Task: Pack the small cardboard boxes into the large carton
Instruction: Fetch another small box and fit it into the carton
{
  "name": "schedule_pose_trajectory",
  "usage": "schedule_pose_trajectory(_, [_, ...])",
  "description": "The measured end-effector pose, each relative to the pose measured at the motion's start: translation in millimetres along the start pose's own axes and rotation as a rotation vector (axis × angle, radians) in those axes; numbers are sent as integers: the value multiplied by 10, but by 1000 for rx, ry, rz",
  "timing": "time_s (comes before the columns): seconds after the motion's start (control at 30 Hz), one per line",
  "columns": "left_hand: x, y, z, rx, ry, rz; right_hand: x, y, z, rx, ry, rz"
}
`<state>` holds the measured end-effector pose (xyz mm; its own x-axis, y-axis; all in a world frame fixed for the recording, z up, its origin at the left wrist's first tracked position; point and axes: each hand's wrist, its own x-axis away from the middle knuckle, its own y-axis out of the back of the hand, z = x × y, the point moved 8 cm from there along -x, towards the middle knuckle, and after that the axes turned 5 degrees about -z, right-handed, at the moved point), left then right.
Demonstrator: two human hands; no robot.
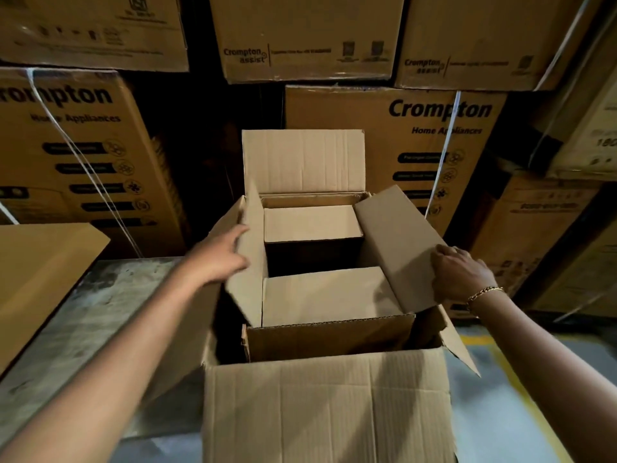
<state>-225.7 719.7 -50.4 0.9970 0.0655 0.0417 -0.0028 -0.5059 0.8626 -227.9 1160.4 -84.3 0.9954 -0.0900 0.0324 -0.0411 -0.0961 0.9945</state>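
Near flap (pixel 327 406) of the large carton (pixel 187 345) is folded outward and down toward the camera, its corrugated inner face exposed.

Right hand (pixel 460 279): fingers curled over the free edge of the right flap (pixel 397 248), gripping it. The flap is raised and tilted over the opening. A gold chain bracelet (pixel 484 293) is on that wrist.

Left hand (pixel 220 259): fingers extended and loosely spread, fingertips against the left flap (pixel 247 262), nothing gripped. The hand is blurred, so the exact contact cannot be told. The left flap stands nearly upright.

Far flap (pixel 303 162) stands upright at the back of the carton.

Contents: two small cardboard boxes are inside, both closed. The far small box (pixel 312 223) sits against the back wall. The near small box (pixel 327 295) sits toward the front, with a dark gap between the two. A cardboard panel (pixel 327 339) with a raw corrugated top edge stands just in front of the near box. Whether it belongs to that box cannot be told.

Surroundings: a worn grey metal surface (pixel 83 312) lies just left of the carton, with a flat cardboard sheet (pixel 40 272) further left. Grey floor with a yellow line (pixel 521 396) is to the right. Stacked Crompton cartons (pixel 417 135), some bound with white straps, fill the background.
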Motion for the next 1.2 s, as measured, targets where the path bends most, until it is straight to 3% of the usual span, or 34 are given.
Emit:
schedule_pose_trajectory(0.13, [-21, -58, 564, -552, 85, -8, -283, -77, 296, 75, 42, -28])
schedule_pose_trajectory(0.23, [-57, -487, 654, -511, 33, 21, -485, -209, 513, 50, 80, 29])
schedule_pose_trajectory(0.3, [-95, -651, 723, -509, 8, -53, -552, -292, 572, 4, 47, 14])
schedule_pose_trajectory(0.43, [-185, -721, 824, -504, -16, -137, -546, -430, 676, -3, -37, -62])
schedule_pose_trajectory(0.57, [-325, -725, 736, -572, -48, -166, -686, -467, 842, 48, 39, -59])
schedule_pose_trajectory(0.7, [-508, -835, 488, -564, -140, -109, -830, -558, 1214, -51, 249, 84])
schedule_pose_trajectory(0.77, [-553, -917, 416, -565, -212, -84, -836, -613, 1314, -72, 246, 169])
schedule_pose_trajectory(0.87, [-580, -853, 396, -411, -222, -63, -871, -456, 1253, -209, 175, 160])
schedule_pose_trajectory(0.93, [-565, -773, 356, -295, -213, -25, -853, -215, 1085, -588, 43, 172])
schedule_pose_trajectory(1.0, [-467, -724, 262, -206, -224, 19, -749, 18, 938, -777, 27, 265])
schedule_pose_trajectory(1.1, [-160, -783, 169, 7, -195, 227, -377, 210, 856, -782, 201, 505])
schedule_pose_trajectory(1.2, [217, -1005, 103, -117, -233, 533, 75, 126, 799, -655, 301, 688])
